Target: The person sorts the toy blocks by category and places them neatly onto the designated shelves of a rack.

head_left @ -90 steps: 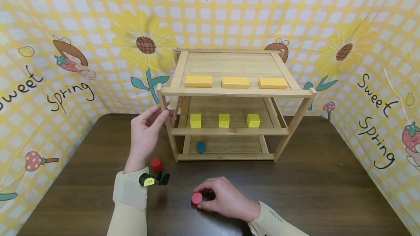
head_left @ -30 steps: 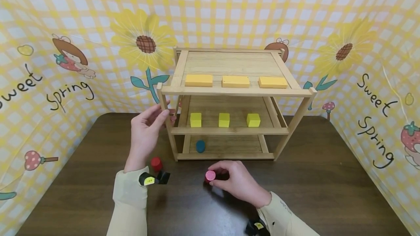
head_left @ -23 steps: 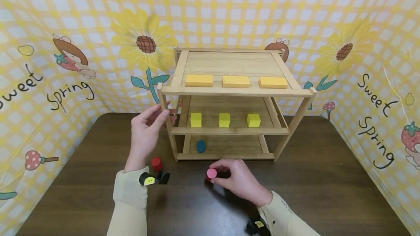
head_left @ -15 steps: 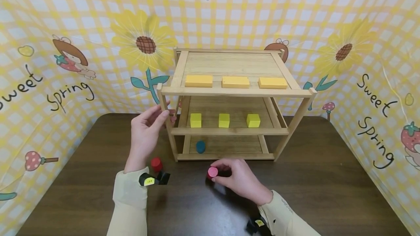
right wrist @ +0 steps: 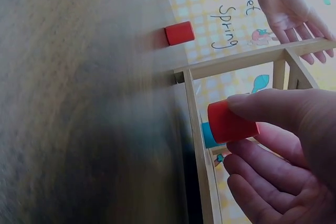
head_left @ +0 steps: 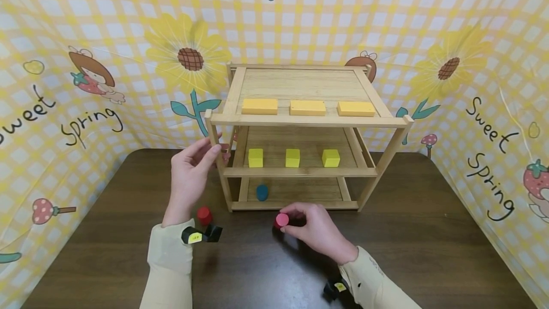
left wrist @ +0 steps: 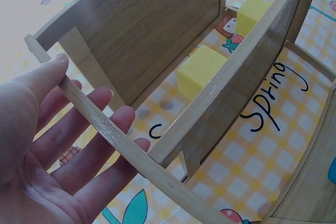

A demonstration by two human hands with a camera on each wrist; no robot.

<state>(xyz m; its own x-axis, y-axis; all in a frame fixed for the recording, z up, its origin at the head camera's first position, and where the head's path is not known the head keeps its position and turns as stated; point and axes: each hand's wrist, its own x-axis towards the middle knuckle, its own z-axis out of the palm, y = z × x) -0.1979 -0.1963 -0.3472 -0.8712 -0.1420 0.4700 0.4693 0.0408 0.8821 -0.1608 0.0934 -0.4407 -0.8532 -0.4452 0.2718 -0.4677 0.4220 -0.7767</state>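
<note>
A small wooden three-tier shelf (head_left: pixel 300 172) stands on the dark table. My left hand (head_left: pixel 188 170) holds its front left post (head_left: pixel 227 187), thumb in front and fingers behind, as the left wrist view shows. My right hand (head_left: pixel 319 232) pinches a red cylinder block (head_left: pixel 281 220) between thumb and fingers, just in front of the lowest tier. In the right wrist view the red cylinder block (right wrist: pixel 231 121) overlaps a blue cylinder block (head_left: pixel 262 192), which sits at the left of the bottom tier. Another red cylinder block (head_left: pixel 204 215) rests on the table beside my left wrist.
Three yellow cubes (head_left: pixel 293 158) line the middle tier. On the top tier lie three orange-yellow rectangular blocks (head_left: pixel 307 107) near the front rail. A checked cloth (head_left: pixel 300 13) with sunflowers hangs behind and at both sides of the table (head_left: pixel 429 232).
My right hand has carried the red cylinder block from the table's front toward the shelf and a little to the right. My left hand has stayed on the post.
</note>
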